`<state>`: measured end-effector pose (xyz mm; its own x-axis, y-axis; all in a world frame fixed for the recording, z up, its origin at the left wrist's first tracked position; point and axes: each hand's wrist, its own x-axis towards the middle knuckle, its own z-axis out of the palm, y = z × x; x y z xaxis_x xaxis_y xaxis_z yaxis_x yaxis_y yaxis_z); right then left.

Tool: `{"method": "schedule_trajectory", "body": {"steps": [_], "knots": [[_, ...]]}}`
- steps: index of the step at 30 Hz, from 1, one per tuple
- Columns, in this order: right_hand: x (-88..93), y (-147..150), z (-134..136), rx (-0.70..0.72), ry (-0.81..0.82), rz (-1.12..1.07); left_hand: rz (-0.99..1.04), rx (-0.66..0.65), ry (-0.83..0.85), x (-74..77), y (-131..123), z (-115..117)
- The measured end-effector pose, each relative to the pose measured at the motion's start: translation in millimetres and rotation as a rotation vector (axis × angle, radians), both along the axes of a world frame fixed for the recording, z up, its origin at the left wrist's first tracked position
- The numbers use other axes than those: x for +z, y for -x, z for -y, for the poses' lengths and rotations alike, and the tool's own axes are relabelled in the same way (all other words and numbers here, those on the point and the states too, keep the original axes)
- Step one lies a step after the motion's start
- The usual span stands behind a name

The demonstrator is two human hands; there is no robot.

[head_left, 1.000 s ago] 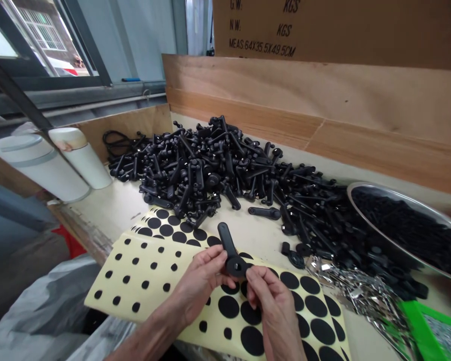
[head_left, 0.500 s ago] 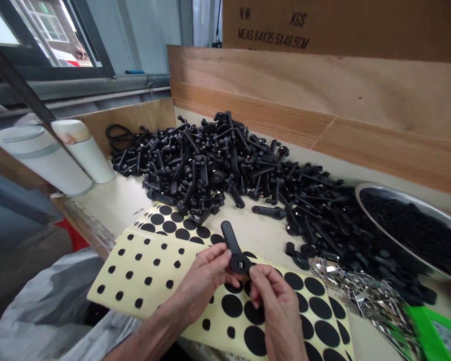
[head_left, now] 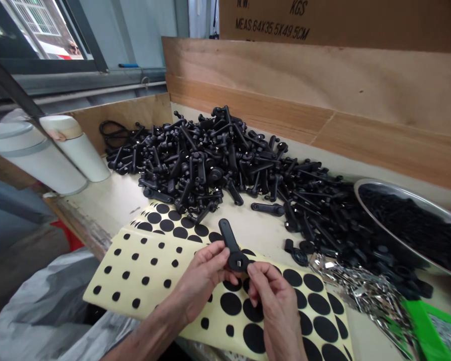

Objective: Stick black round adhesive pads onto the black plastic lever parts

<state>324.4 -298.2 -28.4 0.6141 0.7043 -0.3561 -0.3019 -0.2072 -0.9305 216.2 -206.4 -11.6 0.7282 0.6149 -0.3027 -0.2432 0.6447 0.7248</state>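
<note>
The black plastic lever handle [head_left: 230,238] stands tilted above the sheets, its arm pointing away from the person and its round head at the hands. It sits much as in the earlier frame, with the head turned slightly and the view shifted a little. The left hand [head_left: 203,281] grips the head end between thumb and curled fingers. The right hand [head_left: 274,301] pinches the head's edge with its thumb and forefinger, the other fingers loosely bent.

Beneath the hands lie sheets of black adhesive dots [head_left: 135,278] on cream backing, at the desk's [head_left: 105,205] near edge. Beyond them, a heap of matching handles [head_left: 206,168] spreads along the back edge. To the right are a steel bowl [head_left: 398,195] of black parts, loose silvery pieces [head_left: 361,296] and a green tray [head_left: 424,326].
</note>
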Motion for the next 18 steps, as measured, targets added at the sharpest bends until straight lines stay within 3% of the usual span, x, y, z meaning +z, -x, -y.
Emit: {"method": "schedule_trajectory", "body": {"steps": [13, 16, 18], "knots": [[0.7, -0.1, -0.3, 0.01, -0.017, 0.05, 0.007, 0.013, -0.032, -1.5, 0.1, -0.3], [-0.2, -0.3, 0.7, 0.029, -0.007, 0.239, -0.042, 0.011, -0.089, 0.0, -0.1, 1.6], [-1.2, 1.0, 1.4, 0.045, -0.018, 0.526, -0.1, 0.029, -0.12, -0.7, -0.5, 3.5]]}}
